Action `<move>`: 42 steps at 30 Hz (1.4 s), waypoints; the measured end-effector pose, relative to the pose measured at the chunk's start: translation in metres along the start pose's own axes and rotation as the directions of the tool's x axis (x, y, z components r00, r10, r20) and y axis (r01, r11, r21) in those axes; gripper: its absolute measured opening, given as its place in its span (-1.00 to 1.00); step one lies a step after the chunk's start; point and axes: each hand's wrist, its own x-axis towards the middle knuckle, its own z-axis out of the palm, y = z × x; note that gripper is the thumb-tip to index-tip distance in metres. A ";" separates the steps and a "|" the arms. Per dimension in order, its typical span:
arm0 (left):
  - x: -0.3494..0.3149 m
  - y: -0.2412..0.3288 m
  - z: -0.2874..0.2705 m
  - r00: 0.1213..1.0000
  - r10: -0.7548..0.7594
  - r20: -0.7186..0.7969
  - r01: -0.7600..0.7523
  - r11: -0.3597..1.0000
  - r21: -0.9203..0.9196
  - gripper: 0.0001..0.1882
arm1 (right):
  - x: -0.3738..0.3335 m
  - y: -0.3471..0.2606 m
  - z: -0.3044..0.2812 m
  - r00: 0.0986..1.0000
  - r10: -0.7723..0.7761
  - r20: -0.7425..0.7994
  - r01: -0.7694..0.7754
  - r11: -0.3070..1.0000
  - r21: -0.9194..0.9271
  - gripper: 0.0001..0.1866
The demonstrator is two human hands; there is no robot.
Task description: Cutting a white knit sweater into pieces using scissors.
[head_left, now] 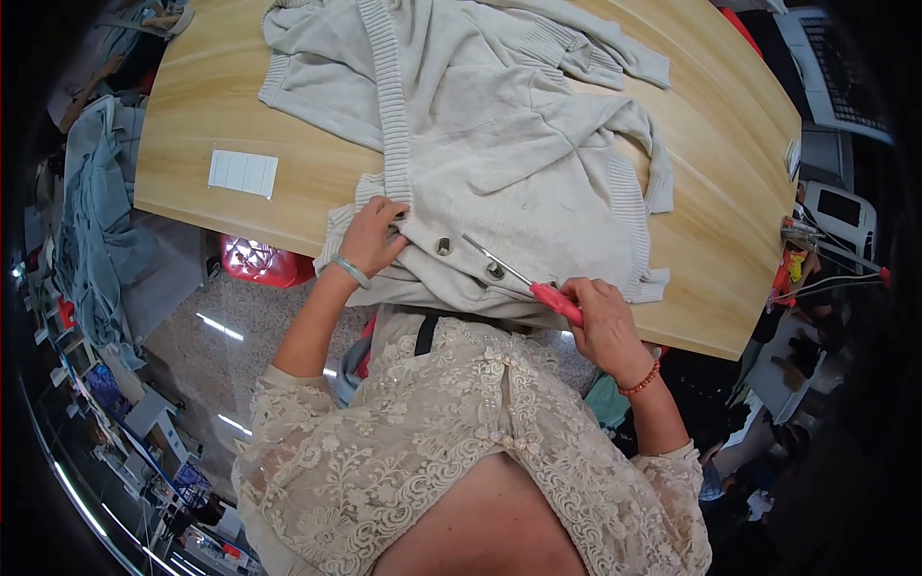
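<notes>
A light beige knitted cardigan (499, 144) with ribbed bands lies spread on the table, its near edge hanging at my waist. My left hand (373, 240) is closed on the cardigan's near left part, fingertips at the ribbed band beside a dark button. My right hand (603, 322) grips red-handled scissors (555, 301); their slim metal blades look closed and point up and left over the cloth. Under the blades sits a dark button (495, 270), and another button (443, 247) lies between the blade tip and my left hand. My right fingers partly hide the handles.
The wooden table (711, 240) has a curved outline. A white paper card (243, 174) lies on its left part. Below the left edge stands a shiny red seat (264, 262). Blue-grey garments (101, 230) are heaped at far left; a white machine (840, 216) stands at right.
</notes>
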 end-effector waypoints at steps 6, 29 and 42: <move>0.002 -0.006 -0.009 0.926 -0.298 0.233 0.378 0.774 -0.508 -0.62 | 0.012 -0.005 0.006 0.991 0.034 0.130 -0.037 0.999 0.017 -0.62; 0.014 0.046 0.024 0.947 -0.116 0.299 0.246 0.861 -0.444 -0.69 | -0.034 -0.014 0.001 0.933 0.218 0.288 -0.228 0.974 0.002 -0.67; 0.011 0.101 0.018 0.997 0.079 -0.024 -0.082 0.935 -0.346 -0.61 | -0.064 -0.004 0.015 0.991 0.122 0.055 -0.130 0.976 0.175 -0.63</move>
